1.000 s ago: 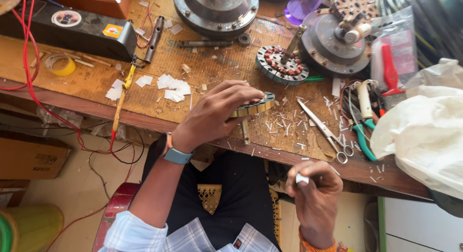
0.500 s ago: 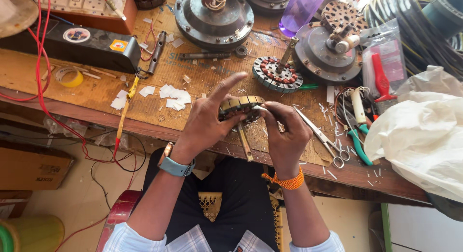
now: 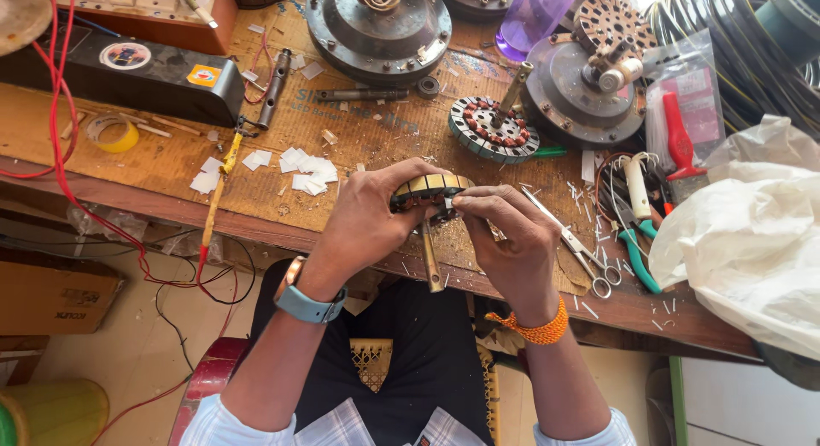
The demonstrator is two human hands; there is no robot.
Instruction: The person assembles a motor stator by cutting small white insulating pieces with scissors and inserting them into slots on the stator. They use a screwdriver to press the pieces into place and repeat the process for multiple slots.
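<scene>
My left hand (image 3: 363, 220) grips a round motor stator (image 3: 430, 190) with copper windings, held tilted at the front edge of the wooden workbench (image 3: 154, 168). The stator's metal shaft (image 3: 431, 258) points down toward me. Fingertips of my right hand (image 3: 512, 241) pinch at the stator's near rim, holding something small and white that I cannot make out. A second stator (image 3: 494, 130) with red-brown windings lies on the bench just behind my hands.
Scissors (image 3: 581, 249) and green-handled pliers (image 3: 636, 254) lie right of my hands. A white plastic bag (image 3: 752, 241) fills the right side. Motor housings (image 3: 380, 23) (image 3: 581, 91), a black box (image 3: 128, 70), white paper scraps (image 3: 299, 166) and red wires (image 3: 64, 113) crowd the bench.
My right hand came up from my lap to the stator and now pinches at its rim. My left hand keeps hold of the stator, lifted slightly off the bench.
</scene>
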